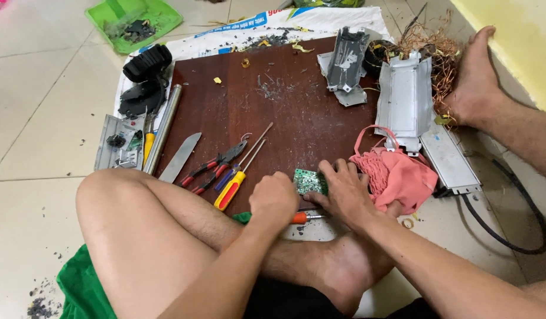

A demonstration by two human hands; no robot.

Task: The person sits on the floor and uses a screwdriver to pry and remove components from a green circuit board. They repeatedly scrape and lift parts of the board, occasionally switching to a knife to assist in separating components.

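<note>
A: Head view. Hands?
B: Left hand (274, 199) curled into a fist around an orange-handled screwdriver (302, 217), tip toward the green circuit board (310, 181). Right hand (344, 192) spread flat, fingers pressing the board's edge.
A: Board's position?
B: Near edge of the dark wooden board (273, 106), between both hands (pink mesh cloth (397, 174) just right). Pliers (217, 165), knife (179, 157) lie left.
</note>
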